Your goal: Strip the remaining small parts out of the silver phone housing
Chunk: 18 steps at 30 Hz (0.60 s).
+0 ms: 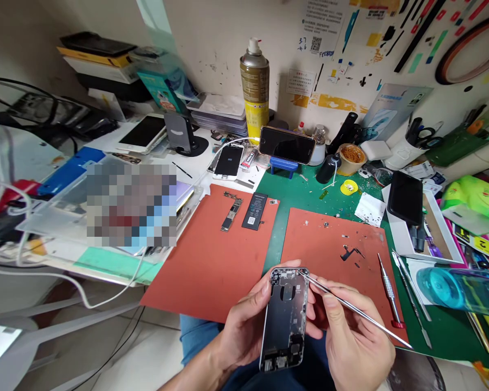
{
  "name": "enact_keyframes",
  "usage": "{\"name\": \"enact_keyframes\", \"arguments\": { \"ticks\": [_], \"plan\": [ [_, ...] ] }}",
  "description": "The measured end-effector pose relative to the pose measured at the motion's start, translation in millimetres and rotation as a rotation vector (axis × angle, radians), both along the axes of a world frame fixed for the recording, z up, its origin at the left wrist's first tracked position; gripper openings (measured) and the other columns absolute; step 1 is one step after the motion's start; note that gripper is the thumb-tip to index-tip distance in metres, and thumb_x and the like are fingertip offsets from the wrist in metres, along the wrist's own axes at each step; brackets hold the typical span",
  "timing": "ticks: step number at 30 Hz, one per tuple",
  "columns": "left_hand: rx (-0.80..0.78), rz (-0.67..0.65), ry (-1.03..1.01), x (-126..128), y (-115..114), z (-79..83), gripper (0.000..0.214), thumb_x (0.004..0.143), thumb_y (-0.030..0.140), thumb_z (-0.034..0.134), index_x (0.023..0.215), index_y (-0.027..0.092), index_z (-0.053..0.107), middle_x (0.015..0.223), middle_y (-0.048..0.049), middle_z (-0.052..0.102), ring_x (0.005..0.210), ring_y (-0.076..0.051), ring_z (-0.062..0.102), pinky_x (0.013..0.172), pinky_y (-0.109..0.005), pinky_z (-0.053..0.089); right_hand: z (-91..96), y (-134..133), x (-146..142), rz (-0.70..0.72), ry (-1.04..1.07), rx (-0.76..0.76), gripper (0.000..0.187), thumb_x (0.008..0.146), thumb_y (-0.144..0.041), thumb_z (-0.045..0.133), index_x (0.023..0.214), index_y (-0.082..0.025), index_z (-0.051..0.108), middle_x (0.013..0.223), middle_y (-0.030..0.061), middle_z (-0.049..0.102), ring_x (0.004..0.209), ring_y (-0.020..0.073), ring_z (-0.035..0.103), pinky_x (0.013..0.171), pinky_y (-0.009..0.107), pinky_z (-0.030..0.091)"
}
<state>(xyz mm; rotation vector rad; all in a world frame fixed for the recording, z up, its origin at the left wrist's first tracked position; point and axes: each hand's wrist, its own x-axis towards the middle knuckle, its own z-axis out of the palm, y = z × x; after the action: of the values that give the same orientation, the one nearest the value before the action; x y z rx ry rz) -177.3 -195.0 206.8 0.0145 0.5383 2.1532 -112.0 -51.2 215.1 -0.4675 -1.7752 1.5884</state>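
Note:
My left hand [248,309] is closed around an opened phone housing [275,320], tilted over my lap with its inside facing up. Small parts remain along its top and bottom edges. Slim metal tweezers [358,309] are pinched in my right hand [350,331], and their tip touches the housing's upper right corner. Beyond my hands, a logic board [232,213] and a black battery [255,212] lie on the left brown mat [212,260]. The right brown mat [309,244] bears a small black flex cable [350,253] and tiny loose parts.
A screwdriver [388,288] and a metal pry tool [413,304] lie at right, near a teal bottle [440,288]. A phone [287,145] rests on a blue stand [284,166] at the back, before a spray can [255,87]. A white cable [106,301] hangs at left.

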Motion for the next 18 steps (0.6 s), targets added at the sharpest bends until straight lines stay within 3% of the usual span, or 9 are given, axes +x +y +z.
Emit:
{"name": "enact_keyframes", "arguments": {
  "ticks": [5, 11, 18],
  "plan": [
    [-0.023, -0.009, -0.005, -0.9, -1.2, 1.5, 0.056, 0.105, 0.054, 0.063, 0.152, 0.024, 0.060, 0.113, -0.0172, 0.082, 0.095, -0.038, 0.084, 0.097, -0.053, 0.057, -5.6, 1.7, 3.2, 0.007, -0.006, 0.016, 0.010, 0.099, -0.017, 0.079, 0.105, -0.024, 0.081, 0.105, 0.0088, 0.085, 0.095, 0.0292, 0.086, 0.069, 0.035, 0.074],
    [-0.017, -0.007, -0.045, -2.7, -0.2, 3.5, 0.059, 0.104, 0.054, 0.066, 0.154, 0.024, 0.060, 0.116, -0.0175, 0.081, 0.093, -0.039, 0.084, 0.095, -0.053, 0.058, -7.3, 3.1, 3.8, -0.005, 0.006, -0.066, 0.007, 0.098, -0.018, 0.080, 0.104, -0.022, 0.080, 0.105, 0.0090, 0.085, 0.094, 0.0286, 0.086, 0.073, 0.037, 0.075],
    [-0.065, -0.016, -0.077, -3.9, -0.5, 7.7, 0.076, 0.103, 0.056, 0.067, 0.168, 0.027, 0.042, 0.112, -0.0155, 0.081, 0.092, -0.039, 0.085, 0.089, -0.049, 0.059, 3.1, 16.6, 4.8, -0.070, 0.038, 0.005, 0.011, 0.096, -0.016, 0.082, 0.106, -0.022, 0.081, 0.104, 0.0075, 0.085, 0.094, 0.0268, 0.086, 0.083, 0.039, 0.075]
  ]
}}
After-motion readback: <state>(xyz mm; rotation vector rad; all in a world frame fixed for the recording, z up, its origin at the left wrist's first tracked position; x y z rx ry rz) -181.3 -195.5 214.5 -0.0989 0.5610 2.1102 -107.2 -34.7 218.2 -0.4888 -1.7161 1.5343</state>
